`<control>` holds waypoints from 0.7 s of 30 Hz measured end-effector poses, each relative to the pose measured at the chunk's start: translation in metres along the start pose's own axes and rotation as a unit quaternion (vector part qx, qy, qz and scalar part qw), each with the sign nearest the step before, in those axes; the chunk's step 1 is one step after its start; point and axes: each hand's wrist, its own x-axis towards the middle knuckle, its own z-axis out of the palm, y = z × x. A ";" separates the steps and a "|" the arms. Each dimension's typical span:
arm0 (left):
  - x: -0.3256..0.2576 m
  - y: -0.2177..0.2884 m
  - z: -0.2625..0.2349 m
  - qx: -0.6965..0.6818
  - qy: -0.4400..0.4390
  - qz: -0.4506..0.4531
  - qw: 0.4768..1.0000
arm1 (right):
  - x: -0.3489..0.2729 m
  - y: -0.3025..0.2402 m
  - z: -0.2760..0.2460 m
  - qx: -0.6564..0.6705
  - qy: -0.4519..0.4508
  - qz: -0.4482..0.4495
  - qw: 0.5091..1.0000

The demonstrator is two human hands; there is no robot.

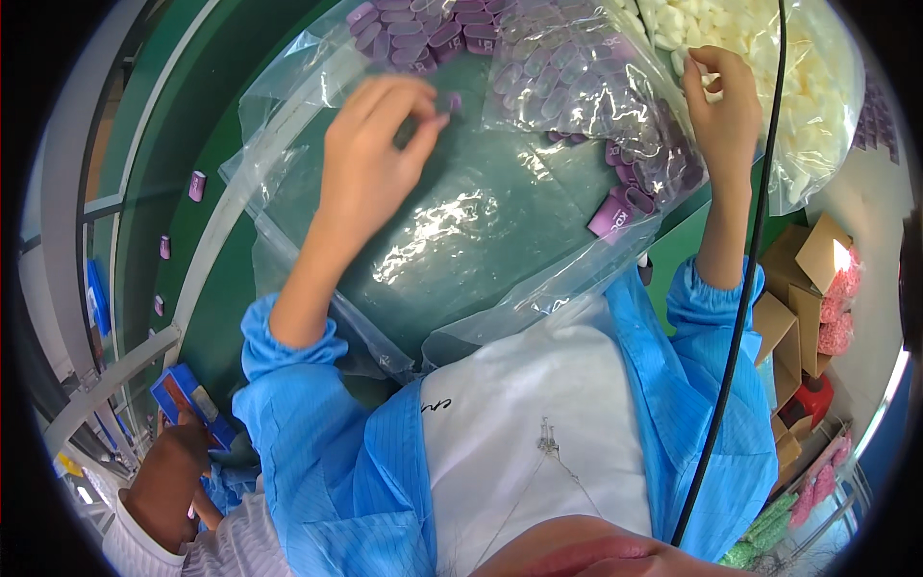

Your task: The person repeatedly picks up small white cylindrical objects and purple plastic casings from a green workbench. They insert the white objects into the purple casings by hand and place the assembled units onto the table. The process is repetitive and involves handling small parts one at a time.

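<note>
My left hand, slightly blurred, is over the clear plastic sheet on the green surface. Its thumb and fingers close on a small purple sleeve-like piece that shows at the fingertips. Farther right, my right hand pinches a small white piece at the edge of a clear bag full of white pieces. Between the hands, many purple oval sleeves lie at the far side, several under a clear plastic bag. One larger-looking purple sleeve lies nearer me.
A green conveyor belt at left, behind a pale rail, carries a few purple sleeves. A black cable hangs down at right. Cardboard boxes stand at right. Another person's arm is near a blue box at lower left.
</note>
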 end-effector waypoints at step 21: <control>-0.067 0.044 0.042 -0.219 -0.043 -0.119 0.967 | -0.076 -0.131 0.014 0.323 -0.188 -0.199 0.906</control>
